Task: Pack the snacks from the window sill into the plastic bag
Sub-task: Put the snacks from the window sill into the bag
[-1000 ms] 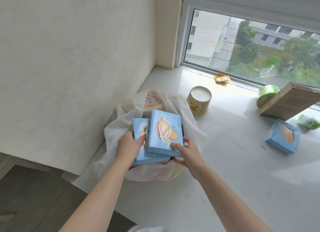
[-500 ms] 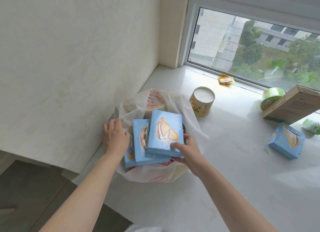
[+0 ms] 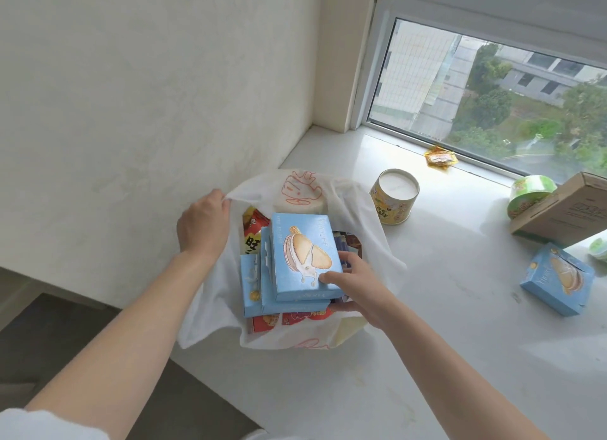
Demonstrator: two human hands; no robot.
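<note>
Showing a white plastic bag (image 3: 377,242) standing open on the window sill (image 3: 460,357), in the corner beside the wall. Left hand (image 3: 202,226): fingers pinch the bag's rim at its left side and hold it up. Right hand (image 3: 356,283): thumb on the face and fingers along the right edge of the top blue biscuit box (image 3: 303,255), gripping it. This box lies on two more blue boxes (image 3: 259,292) stacked in the bag's mouth, over red snack packets (image 3: 253,234). On the sill outside the bag: a yellow round tin (image 3: 394,198) just right of the bag; a small yellow sachet (image 3: 440,157) by the window frame; a green tub (image 3: 528,195) touching a tilted brown carton (image 3: 565,209); a fourth blue box (image 3: 556,280), well apart at the right; a green item at the right edge, cut off.
</note>
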